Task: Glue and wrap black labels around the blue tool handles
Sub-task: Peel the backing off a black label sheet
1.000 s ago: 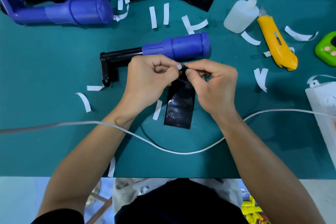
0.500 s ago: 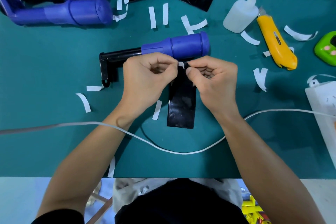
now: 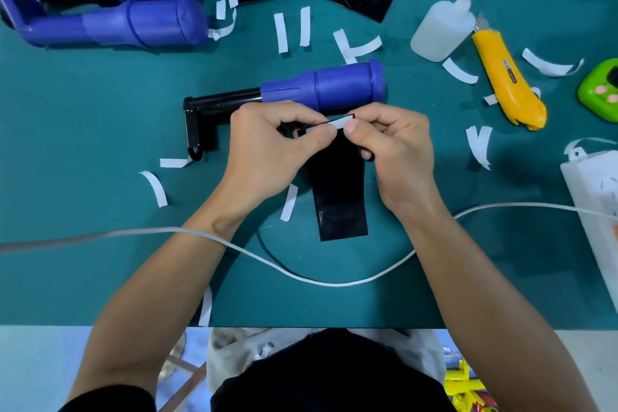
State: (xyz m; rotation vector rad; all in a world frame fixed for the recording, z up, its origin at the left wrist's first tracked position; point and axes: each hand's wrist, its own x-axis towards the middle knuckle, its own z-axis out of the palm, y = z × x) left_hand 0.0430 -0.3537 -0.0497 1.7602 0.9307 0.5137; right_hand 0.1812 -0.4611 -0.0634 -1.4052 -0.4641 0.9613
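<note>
**Backing strip comes further off black label**

Peeled to a longer white sliver than half a second ago, the backing strip (image 3: 331,125) now spans the gap between both thumbs at the top edge of the black label (image 3: 341,197). The label's lower end lies on the teal mat (image 3: 83,110), just below the blue tool handle (image 3: 334,87). With fingers curled, the left hand (image 3: 267,150) and right hand (image 3: 398,150) each pinch that top edge close under the handle. Above and right of the handle lie a glue bottle (image 3: 441,30) and a yellow utility knife (image 3: 508,87). Above and left of it sits a pile of blue handles (image 3: 133,20)
</note>
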